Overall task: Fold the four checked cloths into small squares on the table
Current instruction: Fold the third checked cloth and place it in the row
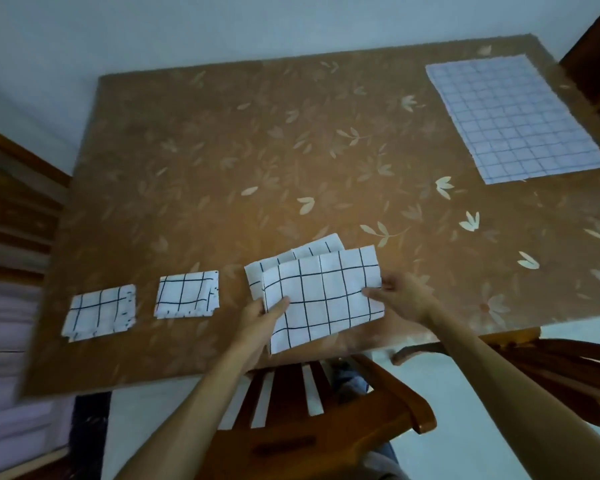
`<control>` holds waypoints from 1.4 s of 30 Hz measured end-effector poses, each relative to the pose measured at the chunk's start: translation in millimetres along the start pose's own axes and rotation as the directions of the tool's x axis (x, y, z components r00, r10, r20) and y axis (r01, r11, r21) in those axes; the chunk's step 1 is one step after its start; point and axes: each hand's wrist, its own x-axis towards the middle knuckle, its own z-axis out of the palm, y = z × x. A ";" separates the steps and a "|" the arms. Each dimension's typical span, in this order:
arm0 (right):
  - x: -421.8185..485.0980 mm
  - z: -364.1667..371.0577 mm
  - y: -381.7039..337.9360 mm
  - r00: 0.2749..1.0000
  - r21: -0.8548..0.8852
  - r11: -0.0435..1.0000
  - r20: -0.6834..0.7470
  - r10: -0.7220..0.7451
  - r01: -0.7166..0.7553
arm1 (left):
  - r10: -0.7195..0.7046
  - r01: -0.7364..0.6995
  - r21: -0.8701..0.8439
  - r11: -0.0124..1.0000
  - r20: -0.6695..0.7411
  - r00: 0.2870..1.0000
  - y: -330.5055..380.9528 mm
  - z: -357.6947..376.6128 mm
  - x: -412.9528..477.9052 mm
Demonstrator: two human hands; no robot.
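- A brown floral table [222,150] carries a left folded square [99,313] and a right folded square [187,294] near its front; a flat cloth [513,116] lies at the far right.
- The half-folded cloth [323,296] is at the near edge, with its long axis left to right.
- The left hand [260,317] pinches its left end, thumb on top. The right hand [406,299] pinches its right end.

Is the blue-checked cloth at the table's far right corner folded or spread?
Spread: the blue-checked cloth lies flat as one large single sheet on the table, with no fold showing.
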 end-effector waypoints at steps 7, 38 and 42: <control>60.8 23.6 -11.2 0.997 -0.065 0.998 -0.070 0.020 -0.025 | 0.315 -0.121 0.572 0.811 -0.253 0.915 -8.6 -23.1 11.1; 67.8 93.6 -18.8 0.813 -0.618 0.728 -0.236 -0.532 0.297 | 0.612 -0.370 0.924 -0.098 0.349 0.710 -33.5 1.1 35.5; 72.6 134.2 -13.5 0.853 -0.645 0.626 0.078 -0.516 0.437 | 0.579 -0.335 0.940 -0.059 0.306 0.755 -45.0 2.0 45.5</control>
